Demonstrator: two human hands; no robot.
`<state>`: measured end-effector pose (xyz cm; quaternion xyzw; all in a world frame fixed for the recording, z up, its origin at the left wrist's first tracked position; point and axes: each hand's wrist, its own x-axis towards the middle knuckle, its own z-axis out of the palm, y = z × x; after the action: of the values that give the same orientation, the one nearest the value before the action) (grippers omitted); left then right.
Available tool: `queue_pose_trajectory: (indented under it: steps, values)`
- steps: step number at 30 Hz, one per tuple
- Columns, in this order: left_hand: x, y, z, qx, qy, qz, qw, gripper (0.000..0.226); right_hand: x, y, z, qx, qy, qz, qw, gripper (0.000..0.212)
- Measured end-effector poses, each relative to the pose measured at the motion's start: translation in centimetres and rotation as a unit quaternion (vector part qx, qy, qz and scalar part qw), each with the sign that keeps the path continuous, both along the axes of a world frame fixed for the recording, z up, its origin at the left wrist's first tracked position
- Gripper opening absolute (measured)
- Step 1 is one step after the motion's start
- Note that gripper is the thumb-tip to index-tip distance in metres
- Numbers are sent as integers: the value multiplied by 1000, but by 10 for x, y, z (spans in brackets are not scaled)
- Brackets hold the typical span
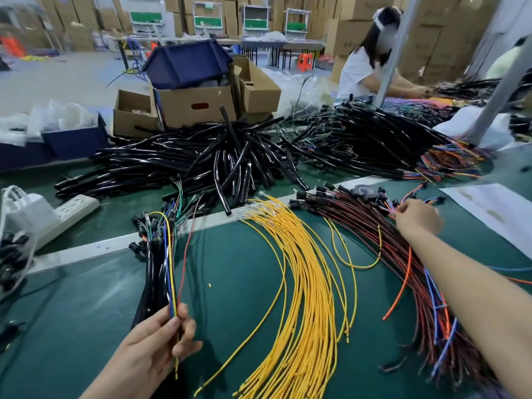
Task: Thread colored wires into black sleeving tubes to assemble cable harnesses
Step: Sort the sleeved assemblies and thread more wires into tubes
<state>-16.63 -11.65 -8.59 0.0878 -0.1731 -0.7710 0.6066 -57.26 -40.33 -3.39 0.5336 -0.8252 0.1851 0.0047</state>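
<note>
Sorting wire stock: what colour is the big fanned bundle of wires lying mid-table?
Yellow; the wire bundle shows best in the head view.

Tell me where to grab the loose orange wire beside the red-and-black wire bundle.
Pinch the loose orange wire near its free lower end, from above-left: that end lies alone on the green mat, the rest enters the red-and-black wire bundle.

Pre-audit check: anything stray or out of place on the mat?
A tiny yellow scrap lies alone on the green mat, left of the yellow wire bundle. One yellow wire loops apart from that bundle, against the red-black wires.
</note>
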Motion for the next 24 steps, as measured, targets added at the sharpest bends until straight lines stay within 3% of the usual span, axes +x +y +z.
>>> queue_pose_trajectory:
  steps: [3,5,8,9,12,13,15,17,19,22,24]
  values:
    - [-3,2,2,23,-12,-7,1000,103,-3,-3,1,37,69,20,997,22]
    - [-3,1,2,27,-9,-19,999,105,-4,-6,2,-12,97,19,995,23]
    - [2,-4,5,17,13,-47,999,104,-2,-6,12,-166,33,-26,985,25]
    - [4,-6,5,9,24,-54,998,102,-2,-9,19,-168,2,-29,985,25]
    - [11,-9,7,-6,41,-53,998,86,-5,-17,46,-12,-33,-1,999,26]
    - [14,-6,10,14,10,-22,1000,78,-6,-19,56,-10,-36,7,999,25]
    - [16,-6,16,44,-84,36,995,66,-3,-21,76,-95,-50,28,994,23]
    - [10,-4,8,51,-154,24,986,59,8,-16,97,-251,-86,52,963,21]
    - [7,3,9,107,-237,95,961,49,27,-6,123,-403,-155,81,898,15]
    - [2,4,17,126,-263,110,950,31,56,5,164,-518,-222,100,820,14]
    - [1,4,20,132,-261,106,950,31,76,13,187,-580,-296,135,747,14]
